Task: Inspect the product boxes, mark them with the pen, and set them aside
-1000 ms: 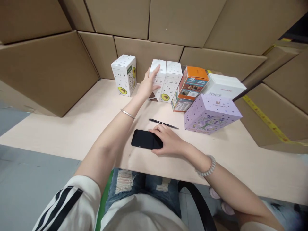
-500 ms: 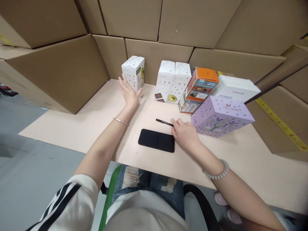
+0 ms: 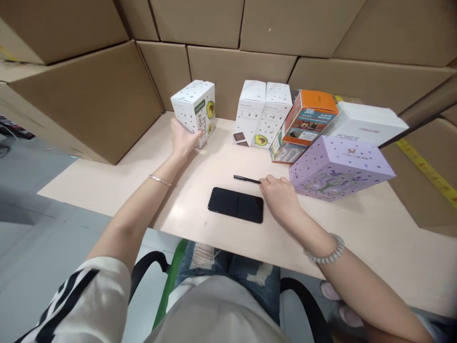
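Fingers and thumb of my left hand [image 3: 183,140] grip the lower part of a white cereal box [image 3: 186,108] with avocado pictures and a green label. The box stands upright at the back left of the table; some of my fingers are hidden behind it. My right hand [image 3: 281,196] is closed on one end of a black pen [image 3: 246,179], which lies nearly flat above the tabletop. Just left of that hand a black smartphone [image 3: 235,205] lies with its dark screen up.
Two white boxes [image 3: 252,112] stand side by side at the back. To their right are an orange box [image 3: 314,114] atop another carton, a white box [image 3: 371,121] and a purple box [image 3: 339,169]. Large cardboard boxes [image 3: 89,100] wall in the table [image 3: 200,190].
My left hand, earlier spread beside the white avocado box, has closed around it. The box is turned slightly. My right hand stays on the pen, and the view has shifted a little.
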Action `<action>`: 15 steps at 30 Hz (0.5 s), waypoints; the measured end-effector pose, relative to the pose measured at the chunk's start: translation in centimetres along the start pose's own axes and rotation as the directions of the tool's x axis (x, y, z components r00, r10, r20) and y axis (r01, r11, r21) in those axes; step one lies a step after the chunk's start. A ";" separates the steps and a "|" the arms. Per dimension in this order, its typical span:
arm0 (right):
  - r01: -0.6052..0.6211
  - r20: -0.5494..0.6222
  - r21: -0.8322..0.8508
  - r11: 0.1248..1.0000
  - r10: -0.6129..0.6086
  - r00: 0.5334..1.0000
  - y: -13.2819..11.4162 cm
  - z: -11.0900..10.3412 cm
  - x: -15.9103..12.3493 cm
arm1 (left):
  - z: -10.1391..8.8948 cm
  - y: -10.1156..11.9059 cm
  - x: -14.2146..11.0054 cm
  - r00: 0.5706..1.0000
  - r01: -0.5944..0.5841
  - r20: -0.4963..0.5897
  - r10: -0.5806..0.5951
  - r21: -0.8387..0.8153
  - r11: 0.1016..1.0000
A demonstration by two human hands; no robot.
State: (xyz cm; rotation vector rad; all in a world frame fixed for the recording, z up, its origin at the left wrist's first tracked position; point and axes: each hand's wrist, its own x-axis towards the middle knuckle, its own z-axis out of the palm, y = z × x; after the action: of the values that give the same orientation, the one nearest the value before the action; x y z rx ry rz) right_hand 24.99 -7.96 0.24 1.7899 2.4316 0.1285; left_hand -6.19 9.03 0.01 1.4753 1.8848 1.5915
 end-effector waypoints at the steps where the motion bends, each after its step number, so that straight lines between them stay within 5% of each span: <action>1: -0.002 -0.022 0.021 1.000 0.002 1.000 0.2 0.2 0.1 | -1.1 -0.3 -0.5 1.000 -0.006 0.028 0.006 -0.013 1.000; 6: 0.024 -0.280 0.453 0.891 0.116 0.953 1.7 1.8 1.0 | -5.0 -1.0 -3.2 0.992 0.046 0.127 -0.017 -0.228 0.973; 10: 0.116 -0.286 0.827 0.551 0.234 0.929 2.1 2.8 1.5 | -5.5 0.2 -4.8 0.965 0.074 0.258 0.040 -0.419 0.905; 13: 0.162 -0.239 0.952 0.260 0.301 0.923 1.7 2.8 1.2 | -4.4 2.0 -5.6 0.930 0.000 0.307 0.203 -0.550 0.835; 15: 0.171 -0.209 0.975 0.145 0.321 0.924 1.5 2.5 1.0 | -3.3 3.2 -6.3 0.885 -0.020 0.345 0.312 -0.641 0.768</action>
State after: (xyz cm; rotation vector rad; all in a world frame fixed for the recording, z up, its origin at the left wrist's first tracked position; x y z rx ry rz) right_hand 26.45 -6.58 -2.04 2.4296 2.8713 -1.8182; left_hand -4.10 1.63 1.51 1.5341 0.8612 1.5660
